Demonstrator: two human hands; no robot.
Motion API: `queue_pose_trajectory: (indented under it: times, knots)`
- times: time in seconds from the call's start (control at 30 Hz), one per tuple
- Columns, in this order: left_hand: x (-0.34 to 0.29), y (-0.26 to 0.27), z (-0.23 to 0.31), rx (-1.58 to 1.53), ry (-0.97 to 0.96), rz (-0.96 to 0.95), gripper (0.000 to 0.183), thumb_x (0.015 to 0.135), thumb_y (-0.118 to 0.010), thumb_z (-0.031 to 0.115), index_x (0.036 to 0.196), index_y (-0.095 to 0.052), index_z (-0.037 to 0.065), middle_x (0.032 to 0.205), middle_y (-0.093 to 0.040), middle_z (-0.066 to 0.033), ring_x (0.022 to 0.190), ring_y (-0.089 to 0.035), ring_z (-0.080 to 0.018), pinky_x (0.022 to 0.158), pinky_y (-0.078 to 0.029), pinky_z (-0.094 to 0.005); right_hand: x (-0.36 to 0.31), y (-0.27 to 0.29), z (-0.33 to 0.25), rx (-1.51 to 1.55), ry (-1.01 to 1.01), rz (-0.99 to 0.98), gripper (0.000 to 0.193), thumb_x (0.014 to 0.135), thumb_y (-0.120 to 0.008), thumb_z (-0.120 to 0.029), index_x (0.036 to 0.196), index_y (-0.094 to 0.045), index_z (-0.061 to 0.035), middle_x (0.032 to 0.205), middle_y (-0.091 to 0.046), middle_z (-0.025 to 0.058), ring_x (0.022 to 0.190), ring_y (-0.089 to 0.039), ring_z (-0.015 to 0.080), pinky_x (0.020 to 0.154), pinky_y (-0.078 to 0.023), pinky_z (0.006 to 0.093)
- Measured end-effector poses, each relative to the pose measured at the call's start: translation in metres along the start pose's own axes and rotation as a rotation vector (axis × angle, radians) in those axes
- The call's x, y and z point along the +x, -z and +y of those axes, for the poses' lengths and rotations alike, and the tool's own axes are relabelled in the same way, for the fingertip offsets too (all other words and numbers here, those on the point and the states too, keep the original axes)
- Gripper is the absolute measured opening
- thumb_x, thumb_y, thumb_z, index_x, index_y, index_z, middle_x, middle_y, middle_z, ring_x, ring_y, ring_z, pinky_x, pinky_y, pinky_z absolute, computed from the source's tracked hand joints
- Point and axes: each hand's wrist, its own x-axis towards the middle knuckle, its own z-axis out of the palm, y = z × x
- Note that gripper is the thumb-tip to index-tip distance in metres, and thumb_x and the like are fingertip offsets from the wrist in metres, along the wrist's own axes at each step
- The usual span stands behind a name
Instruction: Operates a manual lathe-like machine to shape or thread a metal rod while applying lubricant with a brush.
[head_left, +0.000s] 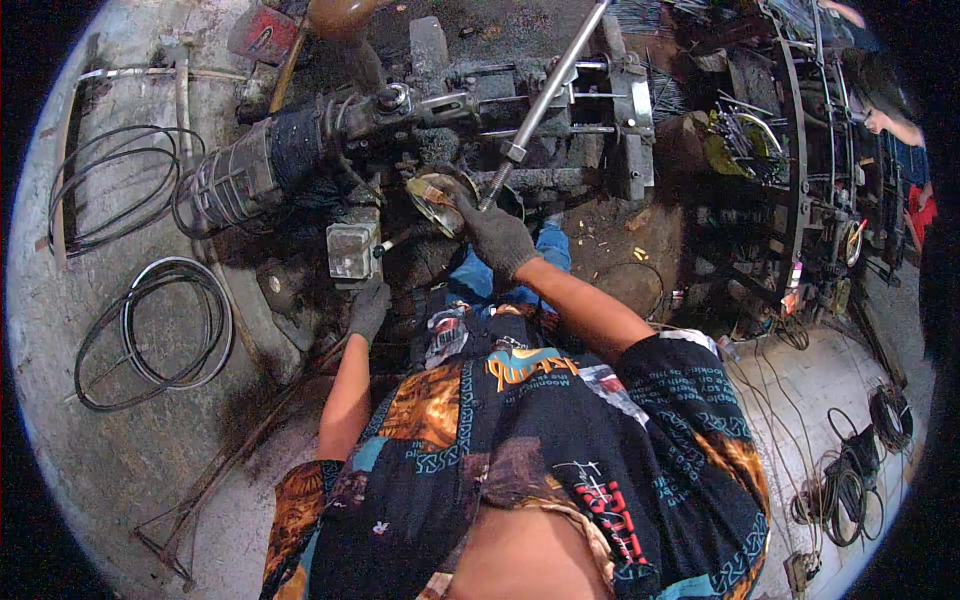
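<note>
My right hand [498, 238], in a dark grey glove, is closed at the lower, threaded end of a long metal rod [550, 95]. The rod slants up and to the right across the machine, with a nut-like collar partway along it. Just left of that hand is a round, worn dish or wheel [437, 208]; the fingertips reach over its edge. My left hand [370, 305], also gloved, is low beside a grey metal box [349, 250] with a short black-knobbed lever [384, 248]. Its fingers point up toward the box and blend into the dark, so their grip is unclear.
A greasy machine with a motor [235, 175] and parallel steel bars [590, 128] spans the far side. Coiled cables [165, 330] lie at left. A yellowish container [740, 145] of metal pieces and a rack [800, 150] stand right. Another person's hand [895, 128] shows far right.
</note>
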Motion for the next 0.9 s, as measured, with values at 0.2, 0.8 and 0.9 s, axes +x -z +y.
queue_pose_trajectory:
  times: [0.2, 0.8, 0.9]
  knots:
    - [-0.019, 0.001, -0.016, -0.198, -0.058, 0.002, 0.035, 0.098, -0.06, 0.026, 0.122, -0.062, 0.001, 0.087, -0.063, -0.0028, 0.074, -0.058, -0.0149, 0.066, -0.048, -0.0337, -0.007, 0.046, -0.021, 0.067, -0.021, 0.079, 0.046, 0.095, -0.059, -0.029, 0.135, -0.05, -0.0087, 0.1, -0.061, 0.0258, 0.093, -0.064, 0.0436, 0.076, -0.053, 0.0537]
    - [0.032, -0.033, -0.033, 0.101, -0.004, 0.089, 0.052, 0.096, -0.056, 0.04, 0.124, -0.064, -0.002, 0.122, -0.067, -0.0214, 0.117, -0.062, -0.0336, 0.1, -0.046, -0.0401, -0.051, 0.081, 0.142, 0.512, -0.468, 0.205, 0.042, 0.096, -0.062, -0.03, 0.123, -0.065, 0.0026, 0.123, -0.068, 0.0192, 0.113, -0.065, 0.0305, 0.097, -0.049, 0.0373]
    - [0.026, -0.043, 0.004, -0.035, 0.001, 0.101, 0.046, 0.097, -0.056, 0.036, 0.123, -0.065, -0.002, 0.11, -0.07, -0.0159, 0.103, -0.065, -0.0258, 0.092, -0.049, -0.0372, -0.032, 0.07, 0.162, 0.595, -0.439, 0.253, 0.04, 0.096, -0.063, -0.026, 0.125, -0.064, 0.001, 0.111, -0.068, 0.0121, 0.095, -0.064, 0.0211, 0.081, -0.051, 0.0328]
